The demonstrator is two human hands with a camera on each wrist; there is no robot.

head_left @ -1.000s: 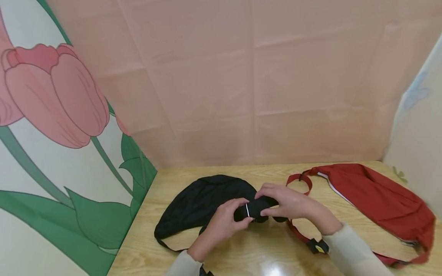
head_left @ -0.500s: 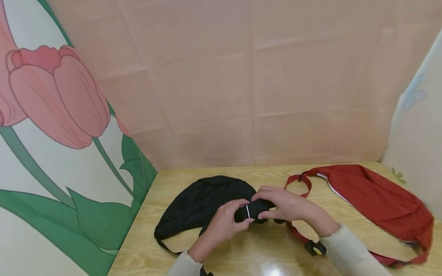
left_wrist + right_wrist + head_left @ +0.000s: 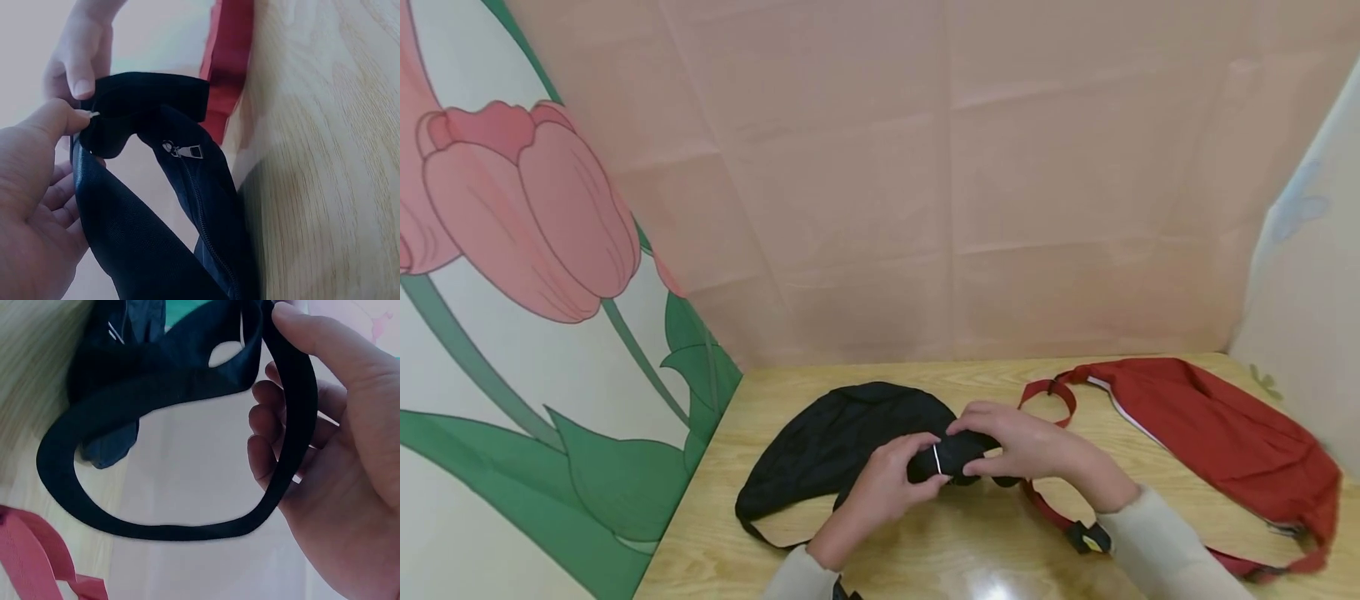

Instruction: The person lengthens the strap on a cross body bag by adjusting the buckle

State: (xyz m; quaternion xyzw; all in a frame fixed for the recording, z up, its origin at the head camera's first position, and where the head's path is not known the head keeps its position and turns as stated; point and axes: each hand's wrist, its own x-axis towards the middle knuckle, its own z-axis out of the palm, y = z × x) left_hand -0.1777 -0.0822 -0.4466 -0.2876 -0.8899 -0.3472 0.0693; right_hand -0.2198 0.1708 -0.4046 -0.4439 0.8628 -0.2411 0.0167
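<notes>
A black waist bag (image 3: 850, 437) lies on the table at centre-left in the head view. Its wide black strap (image 3: 962, 454) is raised between both hands. A thin pale bar (image 3: 937, 458) crosses the strap. My left hand (image 3: 887, 479) pinches the strap beside this bar with thumb and fingers. From the other side my right hand (image 3: 1033, 446) pinches it a little further right. The right wrist view shows the strap (image 3: 294, 425) hanging in a large loop below the right thumb. In the left wrist view a silver zipper pull (image 3: 189, 152) shows on the bag.
A red waist bag (image 3: 1217, 433) lies at the right of the wooden table (image 3: 925, 550). Its red strap and dark buckle (image 3: 1087, 537) lie near my right forearm. A pinkish sheet (image 3: 850, 208) hangs behind, and a tulip-print panel (image 3: 542, 217) stands at left.
My right hand has shifted slightly left along the strap, toward the left hand, mostly in the first half second. The left hand and both bags stay almost still.
</notes>
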